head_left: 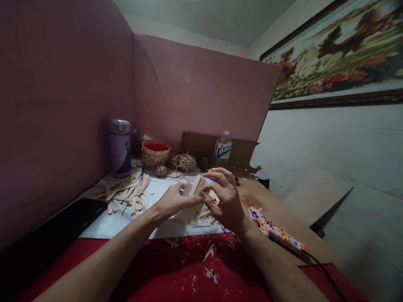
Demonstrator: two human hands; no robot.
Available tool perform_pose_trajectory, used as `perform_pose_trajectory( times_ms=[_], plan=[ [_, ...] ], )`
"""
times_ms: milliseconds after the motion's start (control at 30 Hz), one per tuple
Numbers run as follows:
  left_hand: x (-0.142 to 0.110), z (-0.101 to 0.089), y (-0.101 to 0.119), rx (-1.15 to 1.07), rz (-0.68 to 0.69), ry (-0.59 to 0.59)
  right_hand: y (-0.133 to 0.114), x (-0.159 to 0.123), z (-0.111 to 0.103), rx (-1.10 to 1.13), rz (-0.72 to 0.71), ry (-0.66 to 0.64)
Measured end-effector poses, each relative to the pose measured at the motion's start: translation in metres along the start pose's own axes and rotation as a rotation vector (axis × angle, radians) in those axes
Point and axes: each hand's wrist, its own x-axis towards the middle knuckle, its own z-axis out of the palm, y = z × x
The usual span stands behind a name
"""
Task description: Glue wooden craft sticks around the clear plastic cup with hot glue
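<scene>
My left hand (172, 202) is closed around a clear plastic box (189, 215) with wooden craft sticks (197, 184) standing in its top. The box is raised and tilted over the white sheet. At its right side, my right hand (225, 201) has its thumb and fingertips pinched together, close to the sticks; what lies between them is hidden. Behind the right hand, more loose sticks (213, 196) and slivers show in part. A pile of wooden sticks (128, 192), some split, lies on the sheet to the left.
Along the back stand a purple flask (119, 148), a stick-sided basket (155, 155) with red lining, twine (184, 161) and a labelled bottle (223, 149). A flower-patterned tool (276, 231) with a cord lies right. Wood scraps litter the red cloth (169, 274). A black device (75, 216) is left.
</scene>
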Motion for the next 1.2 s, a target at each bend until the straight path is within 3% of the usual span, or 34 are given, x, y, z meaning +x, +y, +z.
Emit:
perform_pose_trajectory(
  times_ms=[267,500,900,1200],
  plan=[
    [-0.0021,0.0005,0.001,-0.016,-0.022,-0.044,-0.0001,0.0013,0.0004,-0.034,-0.062,-0.014],
    [-0.0043,-0.0012,0.0028,-0.113,-0.056,-0.079,0.0056,0.0025,0.0,-0.009,0.038,0.113],
    [-0.0034,0.0026,0.0042,-0.004,-0.04,-0.025,-0.0023,0.0016,-0.0013,-0.051,-0.058,0.014],
    [-0.0062,0.0023,0.0082,-0.063,-0.06,-0.049,0.0033,0.0014,0.0012,-0.067,-0.01,0.093]
  ],
)
